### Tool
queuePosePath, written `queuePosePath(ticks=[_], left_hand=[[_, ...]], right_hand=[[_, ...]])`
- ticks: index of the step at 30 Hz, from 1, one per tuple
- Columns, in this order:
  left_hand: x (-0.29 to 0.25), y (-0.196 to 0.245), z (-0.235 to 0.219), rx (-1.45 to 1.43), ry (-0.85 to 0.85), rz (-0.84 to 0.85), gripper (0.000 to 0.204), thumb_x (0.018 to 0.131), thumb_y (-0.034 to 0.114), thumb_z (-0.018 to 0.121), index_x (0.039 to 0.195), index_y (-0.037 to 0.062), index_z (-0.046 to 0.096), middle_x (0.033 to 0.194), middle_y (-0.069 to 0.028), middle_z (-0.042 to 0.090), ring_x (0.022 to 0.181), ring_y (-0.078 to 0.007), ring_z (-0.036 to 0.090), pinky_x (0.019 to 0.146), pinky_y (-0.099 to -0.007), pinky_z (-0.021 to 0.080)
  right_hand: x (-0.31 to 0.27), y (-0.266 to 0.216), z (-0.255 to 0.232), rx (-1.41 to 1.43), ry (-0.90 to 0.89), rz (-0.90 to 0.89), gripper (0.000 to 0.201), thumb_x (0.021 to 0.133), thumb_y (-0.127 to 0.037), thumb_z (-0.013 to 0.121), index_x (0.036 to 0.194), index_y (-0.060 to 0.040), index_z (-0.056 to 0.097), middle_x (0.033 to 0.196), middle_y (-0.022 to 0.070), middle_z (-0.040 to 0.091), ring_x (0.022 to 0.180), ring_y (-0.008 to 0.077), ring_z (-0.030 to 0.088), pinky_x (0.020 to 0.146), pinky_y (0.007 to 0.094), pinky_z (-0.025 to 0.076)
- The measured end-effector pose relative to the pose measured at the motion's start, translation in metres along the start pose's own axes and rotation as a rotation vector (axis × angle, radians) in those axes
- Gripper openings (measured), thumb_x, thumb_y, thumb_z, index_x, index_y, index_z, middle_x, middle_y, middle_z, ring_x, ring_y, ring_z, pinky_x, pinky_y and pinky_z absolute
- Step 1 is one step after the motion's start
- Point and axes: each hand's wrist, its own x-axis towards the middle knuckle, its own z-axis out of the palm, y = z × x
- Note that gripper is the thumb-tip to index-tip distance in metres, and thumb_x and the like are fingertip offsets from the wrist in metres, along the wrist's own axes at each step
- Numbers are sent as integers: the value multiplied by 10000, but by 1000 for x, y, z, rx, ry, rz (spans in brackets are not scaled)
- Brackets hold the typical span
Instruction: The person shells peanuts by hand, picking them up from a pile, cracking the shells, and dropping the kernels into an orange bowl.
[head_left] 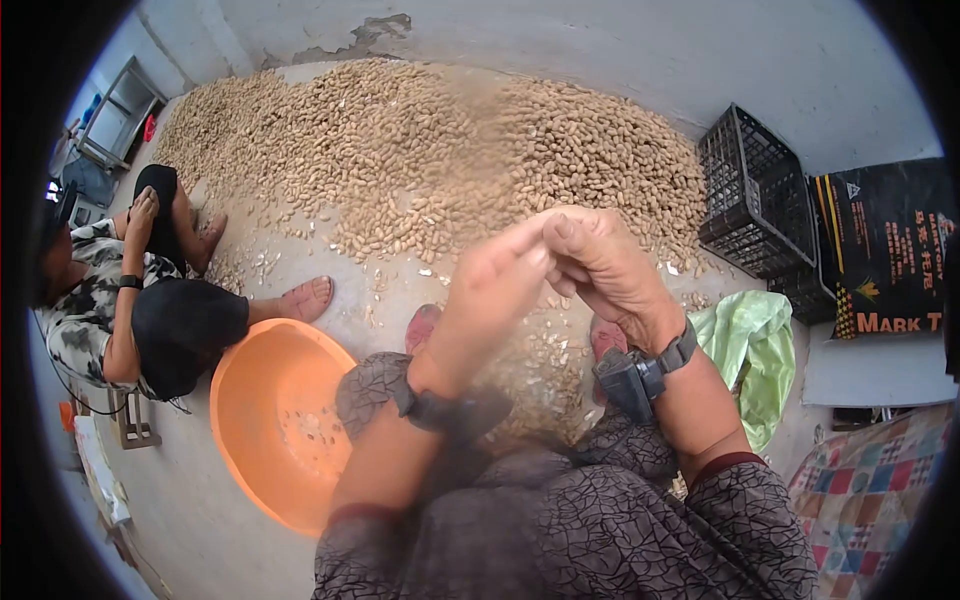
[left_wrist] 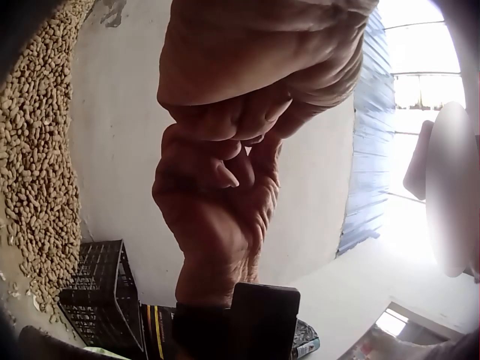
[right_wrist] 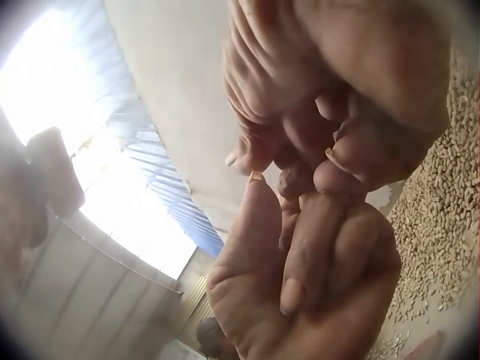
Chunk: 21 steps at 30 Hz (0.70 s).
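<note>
My left hand [head_left: 490, 290] and right hand [head_left: 610, 265] meet in front of me, fingertips against fingertips, above the shell-littered floor. Curled fingers of both hands close round a small brown rounded piece [right_wrist: 292, 182] that looks like a peanut, mostly hidden by the fingers. In the left wrist view the left hand [left_wrist: 262, 60] is on top and the right hand [left_wrist: 217, 210] below it. The right wrist view has the right hand [right_wrist: 345, 82] above the left hand [right_wrist: 307, 277], whose thumb points up at the meeting place. The left hand is blurred in the head view.
A wide heap of unshelled peanuts [head_left: 400, 150] lies along the wall. An orange basin [head_left: 245, 400] with a few kernels stands at my left, beside another seated person [head_left: 125, 300]. To the right are a black crate [head_left: 755, 190], a green bag [head_left: 755, 330] and a black sack [head_left: 885, 250].
</note>
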Motion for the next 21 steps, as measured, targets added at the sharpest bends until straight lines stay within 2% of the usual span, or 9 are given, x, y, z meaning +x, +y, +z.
queuePosePath(ticks=[3,5,8,10,13,17,18,20,21], left_hand=[[2,-7,0,-29,86,12,307,952,162,433,1149,-50,535,739,20,541,491,12,318,470,-153,270],[3,-7,2,-35,129,5,302,972,159,404,1158,-42,531,732,20,536,490,15,312,474,-151,277],[5,-11,5,21,235,44,271,974,142,403,1134,-28,542,732,18,534,510,2,352,505,-170,329],[9,-23,3,245,338,187,239,971,135,413,1093,-15,554,714,25,524,565,-15,406,524,-183,353],[9,-28,1,406,322,271,217,968,115,403,1066,-6,555,727,26,516,625,-23,437,516,-185,345],[13,-35,7,413,354,296,208,962,89,382,1043,0,552,731,28,508,627,-16,414,519,-181,335],[16,-39,9,312,393,296,206,956,77,374,1025,0,552,727,29,505,615,-15,401,513,-179,325],[19,-42,9,210,431,295,205,950,66,366,1007,1,552,722,31,502,603,-14,388,506,-176,316],[19,-42,10,214,447,280,198,946,87,383,993,-6,552,745,12,510,624,-32,419,524,-198,349]], right_hand=[[2,3,-3,126,-9,-14,280,878,-290,594,819,-17,617,673,5,561,567,47,461,484,185,352],[1,-1,-3,-67,122,-40,282,865,-299,615,815,-21,629,652,8,572,544,42,458,470,176,344],[-1,-10,-1,-161,196,-20,278,870,-312,629,846,-35,629,634,-26,536,509,28,418,452,175,304],[-1,-12,-1,-155,170,-32,267,856,-290,636,817,-26,638,629,4,574,519,30,437,449,177,311],[4,-8,-2,-147,145,-30,237,837,-242,645,796,-8,648,620,42,615,521,33,454,442,181,315],[6,-7,1,-101,212,-15,186,820,-166,641,790,17,647,615,60,619,520,56,493,452,191,343],[8,-6,2,-102,208,-17,186,820,-166,641,790,17,647,615,60,619,520,56,493,452,191,343],[8,-2,4,-121,249,-113,146,825,-156,663,764,-32,616,648,-13,568,510,23,429,442,159,296],[9,0,3,-121,249,-113,146,825,-156,663,764,-32,616,648,-13,568,510,23,429,442,159,296]])
